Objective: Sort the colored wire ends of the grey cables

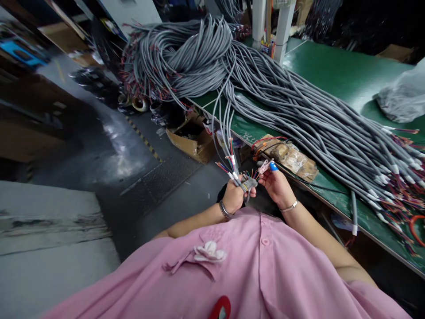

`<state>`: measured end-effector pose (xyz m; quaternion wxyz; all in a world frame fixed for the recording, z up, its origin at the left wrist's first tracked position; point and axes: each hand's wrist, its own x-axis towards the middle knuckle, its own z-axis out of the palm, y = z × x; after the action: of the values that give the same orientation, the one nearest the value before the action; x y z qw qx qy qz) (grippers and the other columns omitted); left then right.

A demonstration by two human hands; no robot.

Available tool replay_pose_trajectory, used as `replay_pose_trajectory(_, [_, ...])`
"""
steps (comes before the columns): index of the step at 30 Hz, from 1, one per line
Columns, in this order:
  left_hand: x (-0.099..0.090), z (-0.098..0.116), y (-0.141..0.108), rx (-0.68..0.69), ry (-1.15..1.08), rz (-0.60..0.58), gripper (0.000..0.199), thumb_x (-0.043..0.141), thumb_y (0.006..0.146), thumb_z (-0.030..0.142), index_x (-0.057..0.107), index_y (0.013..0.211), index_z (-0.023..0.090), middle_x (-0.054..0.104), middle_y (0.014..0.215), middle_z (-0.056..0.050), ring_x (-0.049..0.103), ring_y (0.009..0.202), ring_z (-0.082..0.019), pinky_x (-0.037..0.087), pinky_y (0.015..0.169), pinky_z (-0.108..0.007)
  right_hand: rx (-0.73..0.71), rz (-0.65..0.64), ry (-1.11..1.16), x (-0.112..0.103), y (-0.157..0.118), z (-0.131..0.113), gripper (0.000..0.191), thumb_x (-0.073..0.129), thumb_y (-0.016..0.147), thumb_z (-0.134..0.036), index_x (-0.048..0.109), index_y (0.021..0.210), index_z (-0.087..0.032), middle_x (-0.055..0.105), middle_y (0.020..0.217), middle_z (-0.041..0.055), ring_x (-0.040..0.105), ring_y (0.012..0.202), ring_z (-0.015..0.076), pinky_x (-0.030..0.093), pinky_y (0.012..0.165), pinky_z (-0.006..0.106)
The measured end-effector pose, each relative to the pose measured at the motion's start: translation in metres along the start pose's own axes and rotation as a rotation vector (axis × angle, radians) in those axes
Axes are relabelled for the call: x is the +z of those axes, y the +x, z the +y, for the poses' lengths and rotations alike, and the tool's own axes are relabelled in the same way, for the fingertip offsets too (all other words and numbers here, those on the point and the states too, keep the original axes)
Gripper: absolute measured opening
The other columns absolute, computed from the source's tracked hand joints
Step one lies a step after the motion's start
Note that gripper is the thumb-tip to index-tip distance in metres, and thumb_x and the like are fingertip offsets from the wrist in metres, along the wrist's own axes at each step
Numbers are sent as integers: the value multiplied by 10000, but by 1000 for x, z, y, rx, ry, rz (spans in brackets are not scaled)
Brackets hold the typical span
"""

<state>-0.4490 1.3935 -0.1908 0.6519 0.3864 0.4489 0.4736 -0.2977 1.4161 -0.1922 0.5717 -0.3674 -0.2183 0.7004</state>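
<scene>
My left hand [233, 195] is closed around several grey cables [236, 177]. Their white-banded ends fan out into thin coloured wires [250, 174]. What looks like a grey knitted cover with a yellow stripe [247, 184] lies over its thumb. Close on the right, my right hand [277, 188] has its fingers drawn together at the wire tips, with a blue wrap [273, 166] on one fingertip. A small pinkish patterned piece [264, 167] shows beside that wrap; whether it is held or worn I cannot tell. Whatever sits between these fingertips is too small to make out.
A long bundle of grey cables [292, 102] runs along the green table [322, 62], with a looped heap [186, 57] at its far left. A brown taped packet [292, 159] lies near the table's edge. An open cardboard box [195, 144] stands on the floor. A plastic bag [403, 95] rests at right.
</scene>
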Motion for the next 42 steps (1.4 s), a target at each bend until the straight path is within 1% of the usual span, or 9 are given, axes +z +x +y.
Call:
replay_pose_trajectory(4, [3,2,5,5,-43,3,349,751,669,446,614,669,126,630,545,-21,547,420,-92,390,410,-203,34,21,33,-1,3,-1,422,701,726,-600,682,846,-196,671,780,7,569,642,103,480,564,222])
replay_pose_trajectory(14, [3,-2,12,-7,-24,-11,349,761,660,436,612,672,121,628,541,-20,532,409,-84,394,403,-197,-4,133,80,1,8,4,330,782,690,-498,686,806,-204,651,700,-21,554,635,99,474,587,217])
replay_pose_trajectory(22, [-1,-4,6,17,-25,0,334,754,684,421,589,668,131,628,542,-12,543,414,-91,402,417,-203,146,-44,49,-7,3,0,552,647,675,-725,676,812,-192,683,790,29,594,659,117,505,584,233])
replay_pose_trajectory(26, [-7,-6,0,20,37,9,343,741,701,444,589,672,137,626,545,-10,559,434,-97,380,418,-201,194,-193,-86,-13,-10,3,439,762,663,-580,677,839,-186,666,785,21,577,634,110,494,591,243])
replay_pose_trajectory(29, [-12,-11,-2,58,106,-11,327,712,741,442,609,681,138,634,559,-16,572,453,-102,367,418,-200,120,-206,-199,-11,-19,7,281,810,681,-400,671,794,-183,624,702,-13,527,585,89,457,579,233])
replay_pose_trajectory(31, [-14,-14,-3,78,150,-31,323,702,753,444,622,688,137,641,572,-23,585,470,-110,373,425,-202,30,-171,-271,-8,-22,8,231,805,696,-356,673,769,-181,611,667,-21,502,561,83,424,554,228])
replay_pose_trajectory(34, [-16,-15,-2,73,204,-116,328,702,753,452,640,697,135,646,580,-32,587,483,-115,409,457,-211,-62,-168,-351,-1,-25,8,197,775,733,-350,667,759,-187,631,650,-13,522,548,97,409,541,240])
replay_pose_trajectory(38, [-15,-12,-2,14,231,-244,330,714,741,455,672,745,128,644,577,-35,575,481,-114,415,464,-211,-11,-279,-364,3,-28,7,198,687,812,-398,641,793,-206,630,572,-10,571,515,147,441,557,294])
replay_pose_trajectory(42, [-17,-11,-2,6,226,-211,349,707,745,471,677,746,123,654,587,-45,585,492,-118,401,461,-208,-72,-143,-461,-2,-24,8,220,760,738,-389,681,752,-184,638,634,-8,526,552,108,402,555,253])
